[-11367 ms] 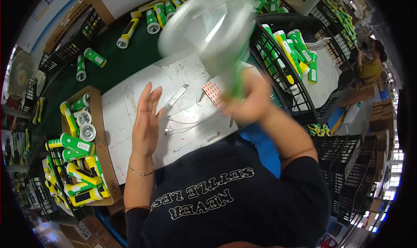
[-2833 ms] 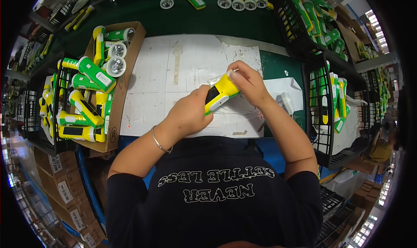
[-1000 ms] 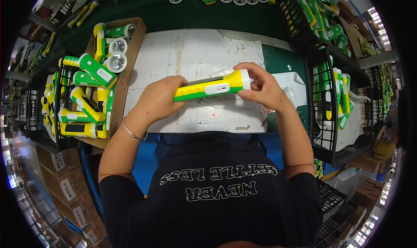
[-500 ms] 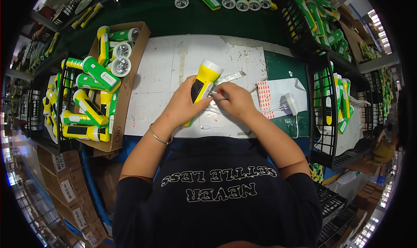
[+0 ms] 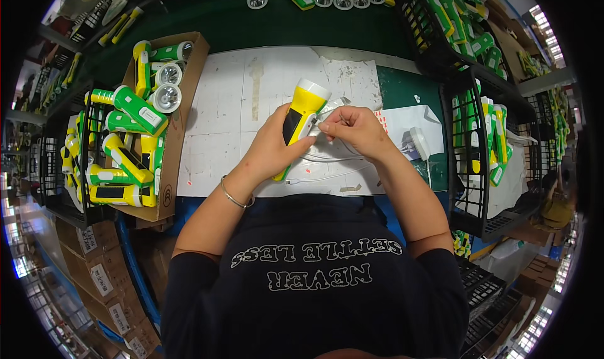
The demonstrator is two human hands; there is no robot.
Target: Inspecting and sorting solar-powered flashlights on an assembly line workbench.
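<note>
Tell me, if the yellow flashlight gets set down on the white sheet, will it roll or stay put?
The yellow flashlight probably rolls little: its body looks flattish, with a wider round head. It seems rigid plastic, likely light, since the left hand alone grips it while the right hand pinches beside it.

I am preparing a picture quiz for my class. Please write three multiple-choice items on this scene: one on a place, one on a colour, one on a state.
1. Where is the cardboard box of torches?
A. to the person's left
B. to the person's right
C. on the floor

2. What colour is the held torch's body?
A. red
B. yellow
C. blue

3. How is the left hand?
A. flat on the table
B. closed round the torch
C. out of view

Answers:
1 A: the box sits at the left of the white mat.
2 B: the torch is yellow with a white head.
3 B: the left hand grips it, while the right hand pinches at its side.
</note>
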